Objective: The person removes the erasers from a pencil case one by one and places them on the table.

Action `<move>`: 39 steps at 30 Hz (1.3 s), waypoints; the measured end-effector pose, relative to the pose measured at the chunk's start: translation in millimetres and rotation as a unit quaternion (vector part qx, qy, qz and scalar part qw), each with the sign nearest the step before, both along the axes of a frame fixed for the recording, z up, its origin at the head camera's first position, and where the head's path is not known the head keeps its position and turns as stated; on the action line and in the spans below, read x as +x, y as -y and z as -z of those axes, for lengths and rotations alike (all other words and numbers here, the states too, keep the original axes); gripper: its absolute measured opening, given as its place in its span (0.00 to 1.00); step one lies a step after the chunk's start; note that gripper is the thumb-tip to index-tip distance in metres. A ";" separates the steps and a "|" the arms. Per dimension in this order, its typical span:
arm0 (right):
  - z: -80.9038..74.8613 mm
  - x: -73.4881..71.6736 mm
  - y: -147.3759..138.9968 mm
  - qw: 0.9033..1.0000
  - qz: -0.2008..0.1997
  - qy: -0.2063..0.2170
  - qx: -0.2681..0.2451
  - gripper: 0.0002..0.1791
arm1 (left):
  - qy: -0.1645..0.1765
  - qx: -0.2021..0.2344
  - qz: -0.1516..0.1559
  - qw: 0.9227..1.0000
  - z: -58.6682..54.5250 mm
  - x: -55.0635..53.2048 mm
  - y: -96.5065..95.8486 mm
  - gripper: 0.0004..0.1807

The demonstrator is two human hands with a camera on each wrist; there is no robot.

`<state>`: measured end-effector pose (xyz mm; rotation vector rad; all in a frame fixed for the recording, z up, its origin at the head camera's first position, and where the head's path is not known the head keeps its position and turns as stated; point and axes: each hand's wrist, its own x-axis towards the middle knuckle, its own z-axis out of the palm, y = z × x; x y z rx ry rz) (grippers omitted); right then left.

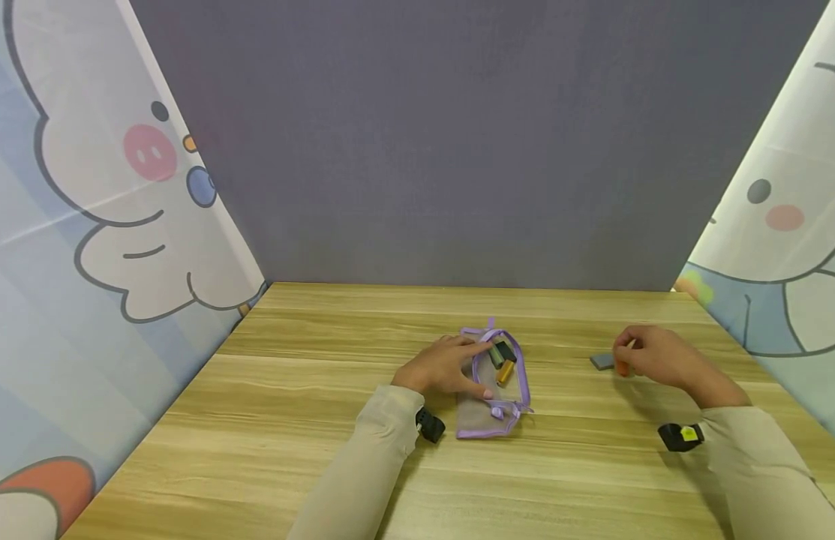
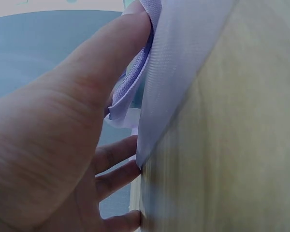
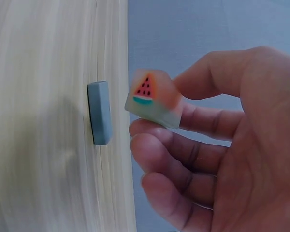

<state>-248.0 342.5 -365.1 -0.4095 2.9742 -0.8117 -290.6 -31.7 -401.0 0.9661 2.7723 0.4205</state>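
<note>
A see-through mesh pouch (image 1: 468,414) with purple zipper trim lies on the table, its mouth open. Inside show an orange piece (image 1: 505,372), a green piece (image 1: 496,356) and a black piece (image 1: 506,352). My left hand (image 1: 443,366) rests on the pouch, thumb and fingers spread along the mouth; in the left wrist view the thumb touches the zipper edge (image 2: 130,82). Off to the right, my right hand (image 1: 656,358) pinches a small orange-and-whitish eraser (image 3: 154,101) with a watermelon-slice print. Beside it a grey block (image 3: 100,113) lies on the table.
The wood-grain table (image 1: 309,360) ends at a dark grey panel (image 1: 424,150) behind. Cartoon-print cloths (image 1: 120,247) stand along both sides. A black wrist camera (image 1: 679,437) sits on my right wrist, another (image 1: 431,425) on my left.
</note>
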 end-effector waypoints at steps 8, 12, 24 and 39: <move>1.0 0.8 -2.3 1.000 -0.001 0.006 0.010 0.11 | -0.003 0.003 0.005 1.000 -0.4 0.4 0.8 0.51; 1.8 0.6 -3.7 1.000 -0.003 0.007 0.020 0.11 | -0.003 0.002 0.005 1.000 -1.0 0.6 0.3 0.51; 9.5 -1.6 -10.9 0.999 -0.013 0.022 0.020 0.10 | -0.006 -0.003 0.003 1.000 -1.7 1.4 0.4 0.51; 6.4 6.1 -8.3 0.999 -0.020 0.047 0.005 0.09 | -0.005 0.003 0.008 1.000 -3.1 3.9 3.0 0.51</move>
